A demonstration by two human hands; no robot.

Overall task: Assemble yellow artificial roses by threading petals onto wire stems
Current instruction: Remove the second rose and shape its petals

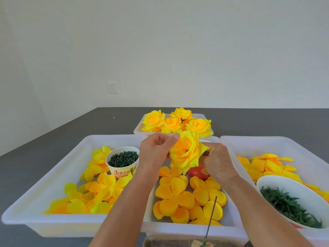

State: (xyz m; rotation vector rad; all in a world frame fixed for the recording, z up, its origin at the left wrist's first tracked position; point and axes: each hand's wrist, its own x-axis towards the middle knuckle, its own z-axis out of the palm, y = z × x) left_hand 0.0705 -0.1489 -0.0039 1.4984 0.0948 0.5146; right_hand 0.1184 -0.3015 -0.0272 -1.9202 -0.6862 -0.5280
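Observation:
A yellow rose [185, 154] is held up between both hands above the middle tray [151, 223]. My left hand [156, 150] pinches its left petals with curled fingers. My right hand [218, 161] grips the rose's right side from behind. Orange-yellow petal layers [178, 196] lie in the middle tray under the hands. A thin wire stem [211, 216] stands upright near the front edge. Several finished roses [178, 123] fill the small back tray [138, 129].
The left tray [44, 184] holds loose yellow petals [99, 191] and a paper cup of dark green pieces [122, 161]. The right tray [277, 141] holds petals [267, 166] and a white bowl of green leaves [290, 202]. A red packet [199, 172] lies behind my right hand.

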